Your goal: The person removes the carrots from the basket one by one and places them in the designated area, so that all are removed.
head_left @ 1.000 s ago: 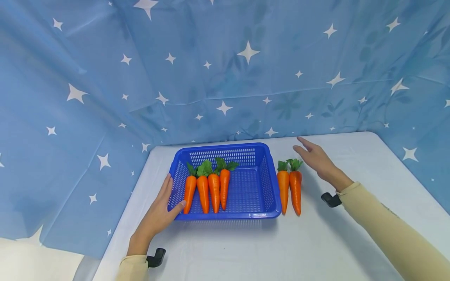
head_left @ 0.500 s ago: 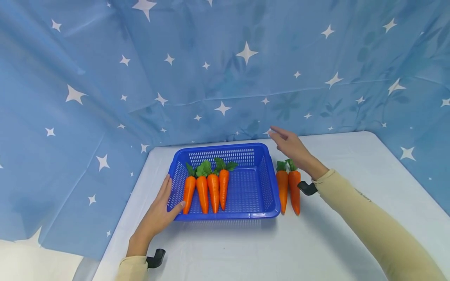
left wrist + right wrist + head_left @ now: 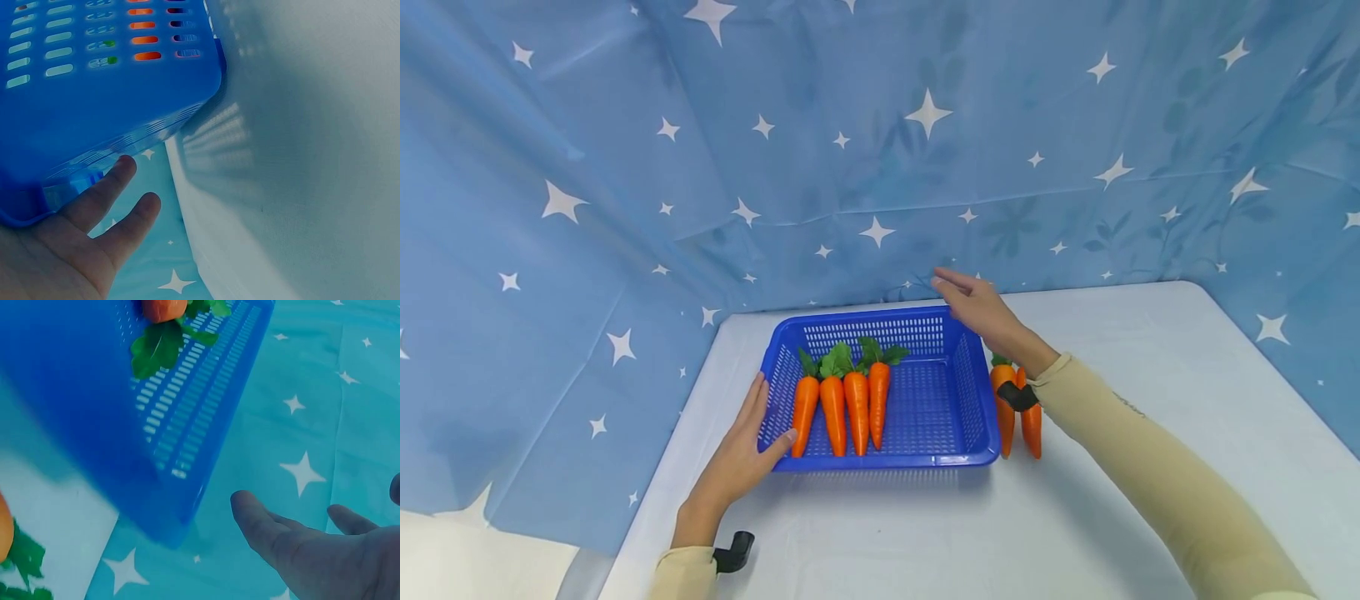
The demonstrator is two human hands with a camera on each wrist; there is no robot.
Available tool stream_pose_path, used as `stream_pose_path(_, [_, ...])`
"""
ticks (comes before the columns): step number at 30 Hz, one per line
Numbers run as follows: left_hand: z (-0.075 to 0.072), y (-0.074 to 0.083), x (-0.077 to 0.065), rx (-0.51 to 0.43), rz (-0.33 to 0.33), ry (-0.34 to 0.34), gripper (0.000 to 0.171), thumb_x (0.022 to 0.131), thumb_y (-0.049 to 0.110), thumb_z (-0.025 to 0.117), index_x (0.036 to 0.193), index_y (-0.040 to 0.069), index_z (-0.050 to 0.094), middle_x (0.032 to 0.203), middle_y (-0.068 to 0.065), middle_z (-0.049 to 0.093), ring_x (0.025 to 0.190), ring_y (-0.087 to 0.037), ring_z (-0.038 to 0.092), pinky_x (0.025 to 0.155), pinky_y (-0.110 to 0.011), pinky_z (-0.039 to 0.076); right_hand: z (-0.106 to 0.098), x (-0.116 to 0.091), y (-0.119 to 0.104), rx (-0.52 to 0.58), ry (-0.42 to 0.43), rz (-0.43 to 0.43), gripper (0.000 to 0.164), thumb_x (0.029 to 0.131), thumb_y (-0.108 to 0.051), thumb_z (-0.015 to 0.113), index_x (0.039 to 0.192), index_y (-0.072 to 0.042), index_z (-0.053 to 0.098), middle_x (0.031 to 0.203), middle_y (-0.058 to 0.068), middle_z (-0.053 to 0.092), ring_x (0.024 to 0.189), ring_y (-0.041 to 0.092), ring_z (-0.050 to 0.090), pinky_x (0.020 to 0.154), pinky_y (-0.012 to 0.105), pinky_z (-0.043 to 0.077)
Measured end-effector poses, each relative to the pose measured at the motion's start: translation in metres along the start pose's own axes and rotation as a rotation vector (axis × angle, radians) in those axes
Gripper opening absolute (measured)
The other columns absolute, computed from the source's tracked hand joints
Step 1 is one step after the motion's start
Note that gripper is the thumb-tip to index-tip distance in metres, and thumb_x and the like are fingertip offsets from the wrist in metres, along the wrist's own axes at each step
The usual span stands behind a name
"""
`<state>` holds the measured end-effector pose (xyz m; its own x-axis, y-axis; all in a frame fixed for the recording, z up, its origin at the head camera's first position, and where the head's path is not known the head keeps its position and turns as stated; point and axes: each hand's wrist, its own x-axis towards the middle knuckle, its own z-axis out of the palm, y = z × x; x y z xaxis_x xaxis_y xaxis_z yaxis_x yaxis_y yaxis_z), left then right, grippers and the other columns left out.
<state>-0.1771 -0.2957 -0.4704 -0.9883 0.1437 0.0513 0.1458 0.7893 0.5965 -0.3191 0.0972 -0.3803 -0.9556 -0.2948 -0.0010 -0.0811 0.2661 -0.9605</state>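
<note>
Basket (image 3: 951,457) of blue perforated plastic, set on the white table (image 3: 1075,517) toward its far left part, long edges running left to right. Left hand (image 3: 739,454) flat against the basket's near-left corner, fingers straight along the left wall, thumb on the near rim; seen from the left wrist, fingers (image 3: 103,194) lying under the rim. Four toy carrots (image 3: 842,404) side by side in the basket's left half, leaves pointing far; right half of the floor bare. Right hand (image 3: 981,304) spread and holding nothing, fingers apart, hovering above the far-right corner, not seen touching the rim. Two more carrots (image 3: 1018,421) on the table just right of the basket's right wall, partly hidden by the right forearm. Starred blue curtain (image 3: 880,150) close behind the far rim, little gap there. Wide bare tabletop near and to the right.
</note>
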Motion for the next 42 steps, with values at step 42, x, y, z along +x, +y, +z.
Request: stream_pose_path(42, [0.001, -0.002, 0.002, -0.013, 0.009, 0.006, 0.095, 0.105, 0.046, 0.061, 0.172, 0.006, 0.006, 0.18, -0.013, 0.0, 0.161, -0.047, 0.014, 0.122, -0.07, 0.019, 0.101, 0.026, 0.032, -0.117, -0.211, 0.148, 0.054, 0.106, -0.018, 0.064, 0.158, -0.007, 0.055, 0.159, 0.019, 0.052, 0.138, 0.036, 0.057, 0.108, 0.057, 0.052])
